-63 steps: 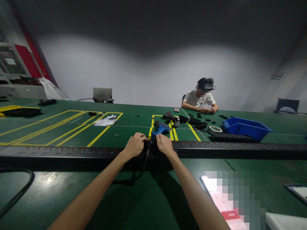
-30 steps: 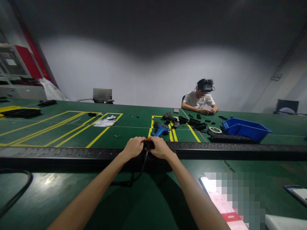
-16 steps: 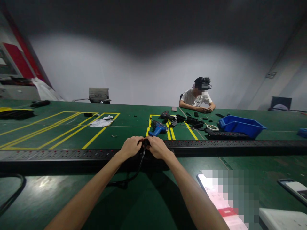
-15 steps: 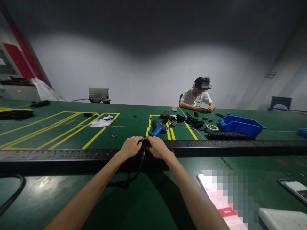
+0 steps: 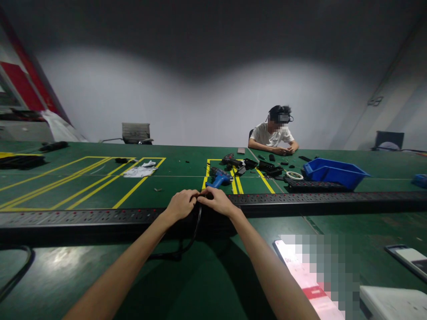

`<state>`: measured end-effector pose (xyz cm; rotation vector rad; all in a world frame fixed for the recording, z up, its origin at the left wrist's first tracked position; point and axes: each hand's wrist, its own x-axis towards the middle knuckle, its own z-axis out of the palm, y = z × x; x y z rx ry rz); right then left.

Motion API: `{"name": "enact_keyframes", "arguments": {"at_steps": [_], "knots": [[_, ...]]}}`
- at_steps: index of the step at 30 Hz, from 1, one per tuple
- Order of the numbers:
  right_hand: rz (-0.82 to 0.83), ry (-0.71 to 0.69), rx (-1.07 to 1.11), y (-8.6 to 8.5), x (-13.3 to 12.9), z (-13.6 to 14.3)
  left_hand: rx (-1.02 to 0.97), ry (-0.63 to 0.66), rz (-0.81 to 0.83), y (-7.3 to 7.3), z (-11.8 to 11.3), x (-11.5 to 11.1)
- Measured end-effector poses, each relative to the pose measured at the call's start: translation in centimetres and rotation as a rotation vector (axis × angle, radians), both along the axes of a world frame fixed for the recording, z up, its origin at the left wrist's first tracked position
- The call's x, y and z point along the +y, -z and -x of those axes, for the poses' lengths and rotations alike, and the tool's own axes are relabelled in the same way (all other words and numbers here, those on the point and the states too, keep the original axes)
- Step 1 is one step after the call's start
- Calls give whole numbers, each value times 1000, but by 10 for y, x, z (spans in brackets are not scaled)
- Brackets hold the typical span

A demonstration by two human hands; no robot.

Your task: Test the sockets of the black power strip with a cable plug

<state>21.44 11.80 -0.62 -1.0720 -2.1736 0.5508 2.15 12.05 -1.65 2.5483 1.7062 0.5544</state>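
A long black strip [image 5: 287,202] with small red marks runs across the green table. At its middle my left hand [image 5: 182,204] and my right hand [image 5: 216,201] meet, fingers pinched around the top end of a black cable [image 5: 199,220]. The cable hangs down in front of the strip and bends left along the table. What lies between the fingertips is mostly hidden. Just beyond the hands is a blue power drill [image 5: 220,178].
A person [image 5: 273,131] sits across the table [image 5: 180,171]. Back right are a blue bin [image 5: 335,172], a white ring [image 5: 294,176] and black parts [image 5: 270,169]. White papers [image 5: 140,170] lie left; a phone [image 5: 408,261] lies right.
My right hand's fingers have shifted slightly left and changed their grip, with the thumb now stretched toward my left fingertips. My left hand is almost unchanged. The view has shifted a little.
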Motion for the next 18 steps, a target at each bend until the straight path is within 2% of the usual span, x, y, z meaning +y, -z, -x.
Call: {"name": "enact_keyframes", "arguments": {"at_steps": [10,18], "knots": [[6,-71,10,1,2,-3,-13,-3,-15,1,1,1],[-195,-36,-161,6,-3,1,-12,-11,-10,3,0,2]]}}
